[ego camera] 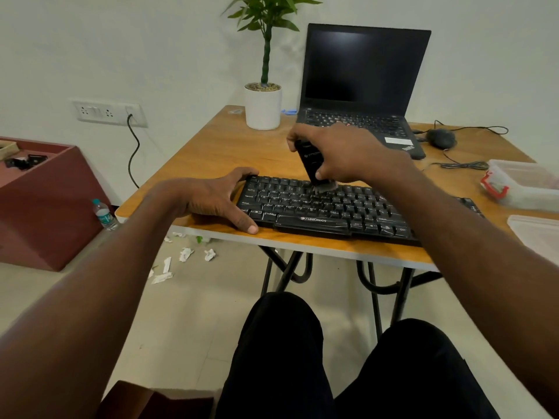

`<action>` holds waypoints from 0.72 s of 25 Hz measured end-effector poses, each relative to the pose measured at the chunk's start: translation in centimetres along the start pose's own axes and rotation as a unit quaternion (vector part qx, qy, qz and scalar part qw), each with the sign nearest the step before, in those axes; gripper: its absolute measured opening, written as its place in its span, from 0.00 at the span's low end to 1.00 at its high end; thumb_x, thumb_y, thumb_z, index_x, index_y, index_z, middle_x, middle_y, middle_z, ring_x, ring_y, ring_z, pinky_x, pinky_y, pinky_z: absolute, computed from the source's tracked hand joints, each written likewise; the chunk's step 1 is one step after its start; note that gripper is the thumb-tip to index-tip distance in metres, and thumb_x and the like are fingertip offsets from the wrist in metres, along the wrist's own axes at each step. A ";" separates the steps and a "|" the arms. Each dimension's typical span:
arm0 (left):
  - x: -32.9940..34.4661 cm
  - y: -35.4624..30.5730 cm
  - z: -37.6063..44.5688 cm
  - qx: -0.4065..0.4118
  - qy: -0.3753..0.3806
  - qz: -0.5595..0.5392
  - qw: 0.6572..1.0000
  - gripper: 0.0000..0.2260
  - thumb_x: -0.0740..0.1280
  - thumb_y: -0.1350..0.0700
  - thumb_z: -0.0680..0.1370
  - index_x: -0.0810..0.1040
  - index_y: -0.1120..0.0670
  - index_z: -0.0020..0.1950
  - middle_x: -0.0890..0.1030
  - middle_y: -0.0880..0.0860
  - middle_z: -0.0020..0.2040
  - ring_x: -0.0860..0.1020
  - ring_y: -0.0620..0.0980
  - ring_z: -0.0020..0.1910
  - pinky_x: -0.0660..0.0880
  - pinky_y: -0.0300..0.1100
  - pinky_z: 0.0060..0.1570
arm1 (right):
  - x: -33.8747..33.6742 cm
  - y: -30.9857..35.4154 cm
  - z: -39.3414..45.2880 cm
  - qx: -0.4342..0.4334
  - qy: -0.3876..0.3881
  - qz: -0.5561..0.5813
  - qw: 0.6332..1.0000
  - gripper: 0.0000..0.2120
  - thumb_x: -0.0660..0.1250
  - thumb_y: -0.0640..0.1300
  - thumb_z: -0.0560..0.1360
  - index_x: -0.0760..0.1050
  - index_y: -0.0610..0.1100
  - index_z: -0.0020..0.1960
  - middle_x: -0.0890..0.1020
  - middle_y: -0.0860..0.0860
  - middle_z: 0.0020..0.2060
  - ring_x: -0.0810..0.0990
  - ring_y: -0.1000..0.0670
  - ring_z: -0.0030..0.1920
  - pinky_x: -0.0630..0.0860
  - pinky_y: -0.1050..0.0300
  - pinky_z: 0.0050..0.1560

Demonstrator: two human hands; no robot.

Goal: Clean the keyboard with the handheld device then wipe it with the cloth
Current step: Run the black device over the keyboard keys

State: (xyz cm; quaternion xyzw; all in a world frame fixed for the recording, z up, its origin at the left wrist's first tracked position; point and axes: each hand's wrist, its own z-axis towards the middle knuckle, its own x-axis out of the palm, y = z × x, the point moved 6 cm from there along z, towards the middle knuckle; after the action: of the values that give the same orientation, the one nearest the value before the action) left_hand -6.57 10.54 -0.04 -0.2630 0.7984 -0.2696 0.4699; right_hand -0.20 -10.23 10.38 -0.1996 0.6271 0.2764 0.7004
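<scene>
Wooden tabletop (211, 140) carries the keyboard (326, 207) at its near edge; left hand (211, 198) braces it, fingers spread, right hand (341, 152) grips the handheld device (310, 161) on the keys. Hard pressing could pop keycaps or shove it off.

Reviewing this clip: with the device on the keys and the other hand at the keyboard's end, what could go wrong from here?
1. The keyboard lies at the table's near edge; a hard push from the handheld device might slide it off, though the left hand braces its left end.
2. The right hand works close to the open laptop; a wide stroke could bump it.
3. No cloth can be seen, so the wiping step may stall.
</scene>
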 end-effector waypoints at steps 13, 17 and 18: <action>0.0 -0.2 -0.1 0.004 0.001 0.000 1.000 0.66 0.86 0.33 0.46 0.53 0.29 0.78 0.68 0.40 0.68 0.71 0.47 0.65 0.72 0.52 0.69 | 1.5 -0.7 -1.7 -0.050 -0.006 0.154 0.987 0.32 0.74 0.36 0.73 0.65 0.60 0.67 0.77 0.48 0.59 0.80 0.48 0.51 0.83 0.56 0.41; 0.1 -0.4 -0.1 0.001 0.000 0.005 1.000 0.65 0.86 0.37 0.50 0.53 0.31 0.80 0.68 0.42 0.69 0.70 0.50 0.68 0.70 0.54 0.72 | 0.3 -4.2 -1.5 0.050 0.025 0.037 0.998 0.32 0.74 0.38 0.74 0.63 0.62 0.68 0.78 0.47 0.59 0.79 0.44 0.54 0.82 0.43 0.49; 0.1 -0.4 -0.2 -0.001 0.000 0.004 1.000 0.64 0.86 0.38 0.51 0.53 0.31 0.80 0.67 0.42 0.70 0.70 0.50 0.69 0.70 0.54 0.72 | 0.1 -3.9 -1.4 0.044 0.015 0.048 0.998 0.32 0.74 0.38 0.74 0.63 0.61 0.69 0.77 0.48 0.59 0.78 0.45 0.54 0.81 0.46 0.49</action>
State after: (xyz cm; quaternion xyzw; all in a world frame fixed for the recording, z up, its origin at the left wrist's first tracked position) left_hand -6.69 10.19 0.22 -0.2604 0.7998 -0.2668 0.4705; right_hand 1.21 -14.13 9.82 -0.1427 0.6580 0.2785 0.6849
